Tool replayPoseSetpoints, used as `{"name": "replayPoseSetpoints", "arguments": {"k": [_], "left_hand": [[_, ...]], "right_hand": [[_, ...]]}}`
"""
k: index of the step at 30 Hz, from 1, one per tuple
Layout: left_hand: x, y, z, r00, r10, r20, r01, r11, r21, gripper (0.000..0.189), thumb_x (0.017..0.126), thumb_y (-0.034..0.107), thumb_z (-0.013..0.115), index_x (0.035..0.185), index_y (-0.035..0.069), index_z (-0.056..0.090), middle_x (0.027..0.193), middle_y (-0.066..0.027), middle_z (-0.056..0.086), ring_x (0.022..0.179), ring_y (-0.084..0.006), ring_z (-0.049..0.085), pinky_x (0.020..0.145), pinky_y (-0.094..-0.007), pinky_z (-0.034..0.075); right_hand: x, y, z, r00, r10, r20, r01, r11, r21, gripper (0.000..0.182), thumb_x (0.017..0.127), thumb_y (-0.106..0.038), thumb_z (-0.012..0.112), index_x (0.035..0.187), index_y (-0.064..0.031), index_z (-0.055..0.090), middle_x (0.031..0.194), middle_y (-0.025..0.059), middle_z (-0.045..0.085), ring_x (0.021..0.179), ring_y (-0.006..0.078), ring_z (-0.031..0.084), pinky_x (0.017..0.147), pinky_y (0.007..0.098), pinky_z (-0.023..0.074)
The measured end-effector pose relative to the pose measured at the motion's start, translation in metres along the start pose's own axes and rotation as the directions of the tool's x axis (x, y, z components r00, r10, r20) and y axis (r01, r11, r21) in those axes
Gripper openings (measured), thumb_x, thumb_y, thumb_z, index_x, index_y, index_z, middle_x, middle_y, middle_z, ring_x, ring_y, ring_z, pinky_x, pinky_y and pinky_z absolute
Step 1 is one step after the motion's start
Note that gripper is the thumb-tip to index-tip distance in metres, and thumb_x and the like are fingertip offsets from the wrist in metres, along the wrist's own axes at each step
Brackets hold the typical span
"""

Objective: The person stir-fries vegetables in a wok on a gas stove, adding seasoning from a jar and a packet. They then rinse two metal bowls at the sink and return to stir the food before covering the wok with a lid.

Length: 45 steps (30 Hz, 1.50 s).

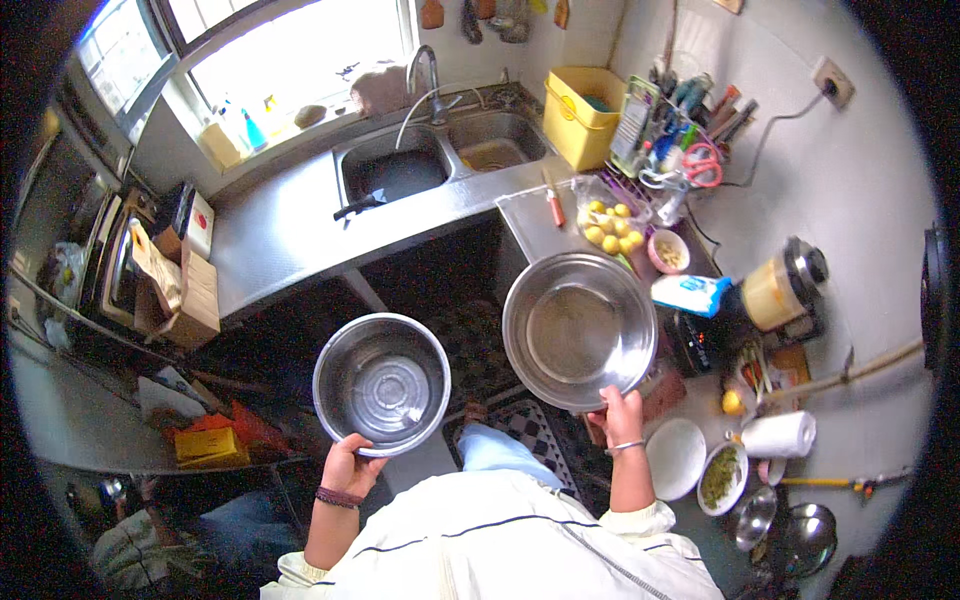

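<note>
My left hand (351,471) grips the near rim of a round metal basin (390,386), thumb over the edge. A larger, wide-rimmed stainless steel basin (574,334) hangs from my right hand (621,420), which pinches its near rim. Both basins face upward, apart from each other, in front of my body, and nothing shows inside them. The larger one overlaps the view of the right-hand counter. Close beyond it lie a plastic bag of yellow round fruits (611,225), a pink bowl (669,251) with pale pieces and a blue-and-white packet (690,292).
A double sink (450,161) with a faucet (429,82) is set in the steel counter ahead. A knife (554,202) lies near a yellow bin (583,116). At right stand a blender (780,289), a paper towel roll (778,433) and a white bowl (675,459). Cardboard boxes (191,300) are left.
</note>
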<state>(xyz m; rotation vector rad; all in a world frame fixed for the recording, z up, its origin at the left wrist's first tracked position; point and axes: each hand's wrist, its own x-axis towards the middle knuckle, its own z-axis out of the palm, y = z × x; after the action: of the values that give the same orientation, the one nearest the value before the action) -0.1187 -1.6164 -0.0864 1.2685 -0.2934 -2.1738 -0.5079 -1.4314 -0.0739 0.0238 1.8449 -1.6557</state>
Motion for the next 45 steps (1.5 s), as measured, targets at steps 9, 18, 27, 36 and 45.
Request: {"name": "replayPoseSetpoints", "arguments": {"k": [9,18,27,36,45], "left_hand": [[0.110,0.128,0.075,0.992,0.105,-0.068,-0.101,0.993,0.054,0.032,0.086,-0.003,0.043,0.115,-0.015,0.048,0.117,-0.0250,0.059,0.107,-0.0369,0.062,0.098,-0.0492,0.054],[0.262,0.266,0.178,0.950,0.279,-0.138,-0.223,0.920,0.322,0.061,0.080,-0.008,0.044,0.135,0.015,0.032,0.110,-0.0174,0.056,0.082,-0.0320,0.069,0.063,-0.0473,0.064],[0.461,0.334,0.176,0.992,-0.101,-0.070,0.116,0.956,0.269,0.022,0.088,-0.001,0.045,0.108,-0.009,0.050,0.098,-0.0179,0.064,0.084,-0.0286,0.070,0.071,-0.0404,0.063],[0.561,0.315,0.186,0.724,-0.689,0.000,0.687,0.721,0.089,0.028,0.092,0.015,0.056,0.111,-0.005,0.059,0.095,-0.0176,0.070,0.055,-0.0198,0.066,0.046,-0.0239,0.057],[0.598,0.283,0.245,0.997,-0.079,-0.003,0.079,0.989,0.126,0.031,0.099,0.008,0.044,0.129,0.000,0.047,0.119,-0.0196,0.063,0.101,-0.0335,0.067,0.082,-0.0475,0.061]], "right_hand": [[0.092,-0.053,0.157,0.991,-0.039,0.127,0.045,0.998,-0.044,0.027,0.089,-0.003,0.052,0.112,0.0095,0.052,0.096,0.0157,0.064,0.061,0.0205,0.065,0.045,0.0303,0.0588],[0.158,-0.090,0.248,0.992,-0.093,0.089,0.091,0.995,0.029,0.025,0.090,-0.007,0.053,0.109,0.0103,0.051,0.102,0.0163,0.062,0.068,0.0219,0.066,0.047,0.0307,0.0603],[0.225,-0.091,0.297,0.970,0.090,-0.227,-0.080,0.996,0.051,0.028,0.090,-0.011,0.057,0.106,0.0083,0.046,0.102,0.0162,0.059,0.065,0.0226,0.063,0.044,0.0314,0.0580],[0.258,-0.131,0.325,0.960,0.054,-0.276,-0.067,0.997,-0.034,0.028,0.090,-0.010,0.056,0.110,0.0088,0.047,0.100,0.0156,0.060,0.063,0.0225,0.063,0.045,0.0316,0.0583],[0.302,-0.165,0.327,0.986,0.032,-0.165,-0.049,0.994,-0.097,0.031,0.090,-0.009,0.054,0.114,0.0072,0.044,0.104,0.0172,0.059,0.064,0.0223,0.064,0.045,0.0311,0.0581]]}}
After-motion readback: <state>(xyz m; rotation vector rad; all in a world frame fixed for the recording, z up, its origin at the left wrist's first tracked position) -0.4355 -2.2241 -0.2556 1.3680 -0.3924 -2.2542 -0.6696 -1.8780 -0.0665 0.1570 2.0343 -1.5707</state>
